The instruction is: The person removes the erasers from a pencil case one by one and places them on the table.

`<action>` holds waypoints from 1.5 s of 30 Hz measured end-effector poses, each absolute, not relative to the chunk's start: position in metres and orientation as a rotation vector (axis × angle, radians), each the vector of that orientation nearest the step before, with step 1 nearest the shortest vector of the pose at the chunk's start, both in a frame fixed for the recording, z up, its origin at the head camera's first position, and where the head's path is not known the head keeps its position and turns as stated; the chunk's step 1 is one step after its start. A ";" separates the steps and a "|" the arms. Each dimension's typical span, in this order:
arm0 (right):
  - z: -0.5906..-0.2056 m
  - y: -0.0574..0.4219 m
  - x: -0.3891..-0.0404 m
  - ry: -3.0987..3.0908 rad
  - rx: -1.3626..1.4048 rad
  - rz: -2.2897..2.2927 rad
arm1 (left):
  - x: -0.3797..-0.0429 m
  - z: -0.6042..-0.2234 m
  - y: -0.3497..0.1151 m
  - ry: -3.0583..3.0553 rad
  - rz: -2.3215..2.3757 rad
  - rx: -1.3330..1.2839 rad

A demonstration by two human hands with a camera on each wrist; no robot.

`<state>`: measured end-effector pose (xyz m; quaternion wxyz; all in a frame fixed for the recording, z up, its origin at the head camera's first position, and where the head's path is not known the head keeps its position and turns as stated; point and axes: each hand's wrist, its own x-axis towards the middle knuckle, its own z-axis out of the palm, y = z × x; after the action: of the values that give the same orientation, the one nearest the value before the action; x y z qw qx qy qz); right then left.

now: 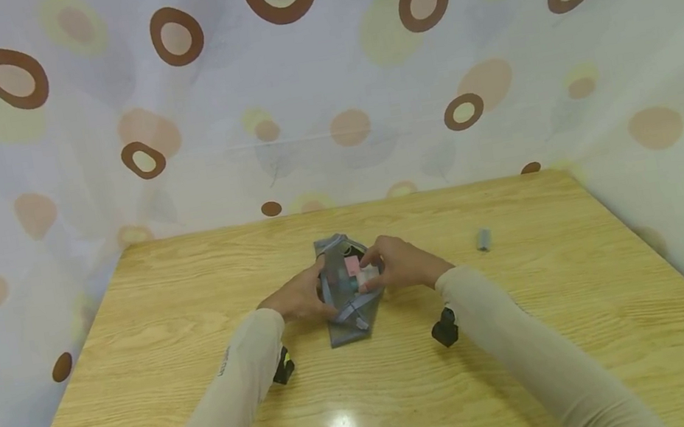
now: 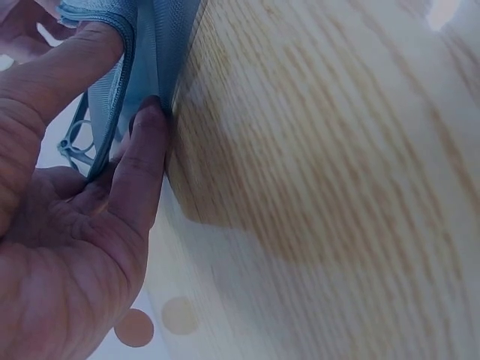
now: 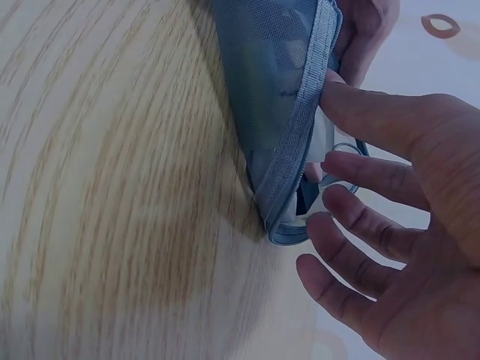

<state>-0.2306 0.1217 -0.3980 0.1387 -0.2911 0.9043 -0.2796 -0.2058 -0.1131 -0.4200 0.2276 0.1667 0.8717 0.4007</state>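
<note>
A grey-blue mesh zipper pouch (image 1: 353, 327) lies on the table with its mouth held wide, also seen from both wrists. My left hand (image 1: 300, 296) grips its left side; in the left wrist view, the thumb hooks over the zippered edge and a finger reaches along the mesh (image 2: 174, 45). My right hand (image 1: 405, 263) is at the mouth, with a small white item (image 1: 366, 276) between thumb and fingers. Beside that item, a pink piece (image 1: 352, 265) shows inside the pouch. From the right wrist, the other fingers (image 3: 352, 259) hang loosely beside the zipper (image 3: 300, 135). Other contents are blurred by mesh.
A small grey piece (image 1: 483, 240) lies on the wooden table (image 1: 563, 298) to the right of the pouch. A patterned cloth (image 1: 334, 80) hangs behind and along both sides. Black wrist devices (image 1: 445, 329) sit below the sleeves.
</note>
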 end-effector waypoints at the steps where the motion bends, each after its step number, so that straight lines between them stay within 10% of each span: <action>1: -0.398 0.122 -0.231 2.618 -0.848 -0.802 | -0.206 -0.419 -0.113 2.401 1.103 0.461; 45: -0.398 0.123 -0.231 2.592 -0.859 -0.732 | -0.205 -0.418 -0.111 2.391 1.128 0.452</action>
<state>-0.2315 0.1226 -0.3985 0.1567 -0.3002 0.9055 -0.2556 -0.2046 -0.1109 -0.4185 0.2277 0.1642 0.8681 0.4093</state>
